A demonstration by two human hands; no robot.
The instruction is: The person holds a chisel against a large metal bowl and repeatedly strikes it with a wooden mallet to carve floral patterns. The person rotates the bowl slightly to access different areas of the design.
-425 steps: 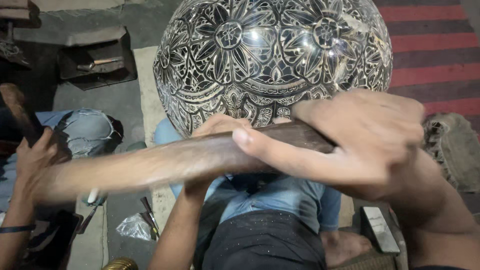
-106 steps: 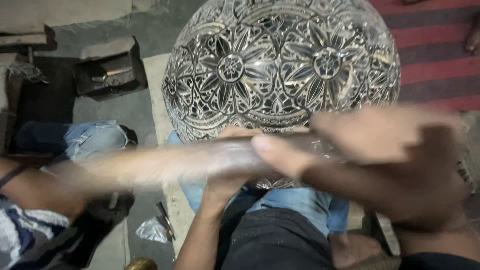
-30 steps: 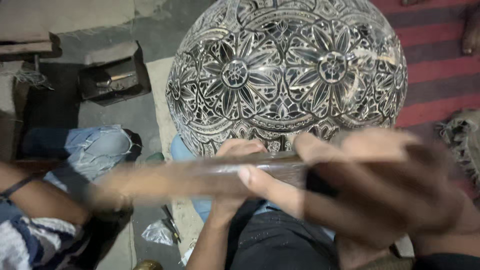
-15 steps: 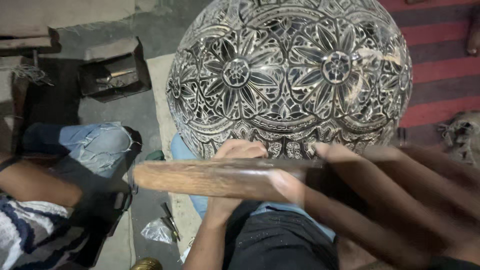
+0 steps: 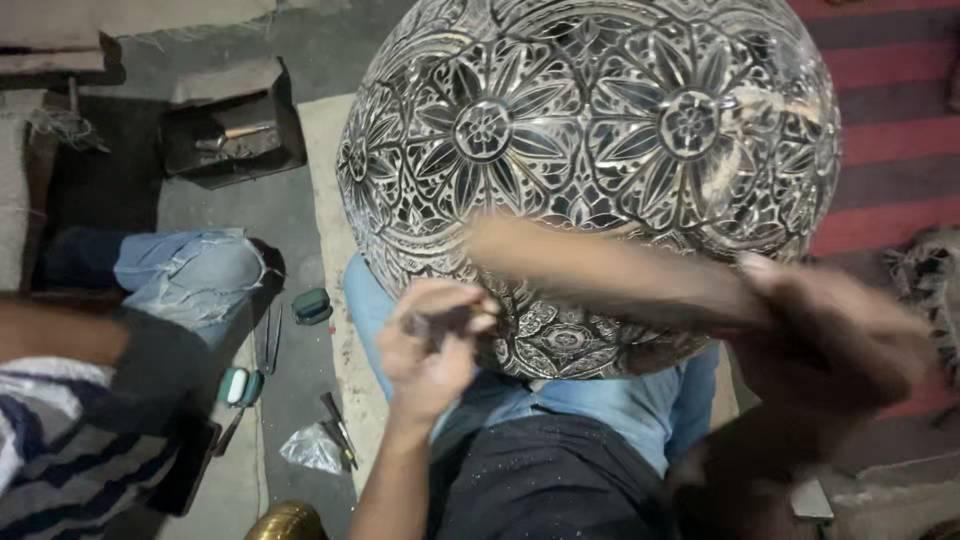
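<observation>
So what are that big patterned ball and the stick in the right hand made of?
The big dome looks like metal: silvery raised flowers glint against blackened recesses. The stick, gripped by the right hand, looks like bare pale-brown wood with a matte finish, though motion blur leaves that uncertain.

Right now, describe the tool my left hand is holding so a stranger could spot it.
Find the big engraved metal dome on the lap. At its lower left edge the left hand pinches a short dark chisel against the metal. Unlike the long wooden club nearby, it is small and thin.
</observation>
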